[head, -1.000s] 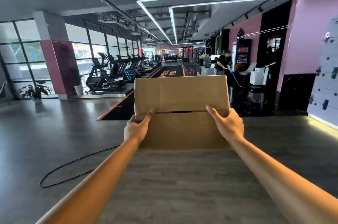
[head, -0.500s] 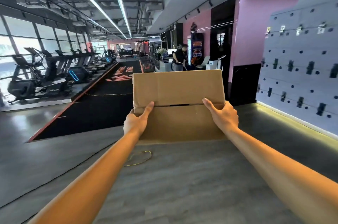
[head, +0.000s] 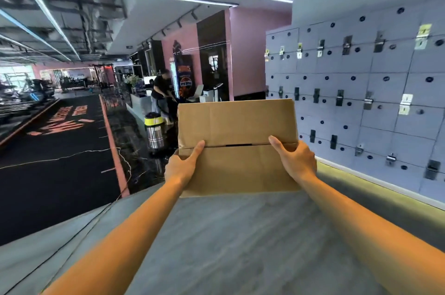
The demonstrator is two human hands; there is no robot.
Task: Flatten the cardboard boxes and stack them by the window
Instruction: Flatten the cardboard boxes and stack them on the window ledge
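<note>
Flattened cardboard box (head: 237, 148) held out at chest height, clear of the floor (head: 240, 246). Left hand (head: 180, 166) gripping left edge, thumb on the face; right hand (head: 295, 160) same on right edge. View swung right since a second ago: windows gone, locker wall (head: 361, 102) ahead. Turning away from window, stacking not yet done. One box, two hands, one bystander (head: 162, 92), one vacuum (head: 154, 131).

Plain brown cardboard box (head: 237, 124), grey-blue lockers (head: 361, 92), pink wall (head: 250, 54), black track (head: 55, 150).
</note>
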